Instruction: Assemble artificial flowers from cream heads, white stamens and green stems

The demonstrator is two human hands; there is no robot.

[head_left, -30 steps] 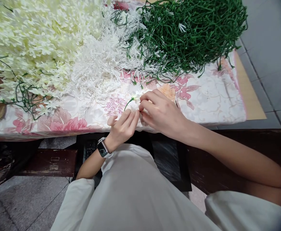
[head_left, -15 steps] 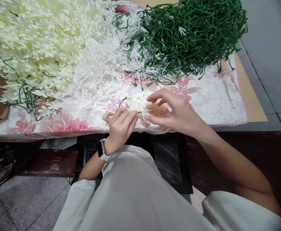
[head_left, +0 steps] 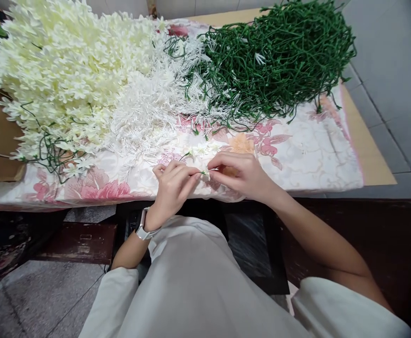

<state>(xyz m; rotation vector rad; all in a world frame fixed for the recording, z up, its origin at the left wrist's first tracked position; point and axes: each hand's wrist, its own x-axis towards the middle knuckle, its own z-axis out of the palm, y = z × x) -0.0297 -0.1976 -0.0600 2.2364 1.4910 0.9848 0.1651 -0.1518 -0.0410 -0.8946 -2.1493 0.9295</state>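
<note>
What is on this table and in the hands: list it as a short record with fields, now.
left hand: left hand pinches a small green stem, fingers closed on it
right hand: right hand pinches a white stamen piece at the stem's tip
contact: fingertips of both hands meet at the table's near edge
cream petals: big pile, far left
white stamens: pile, middle
green stems: pile, far right
cloth: floral cloth covers the table
wrist: watch on the left wrist

No readable text anywhere: no labels, brands, numbers or signs. Watch face turned away, nothing legible there.
</note>
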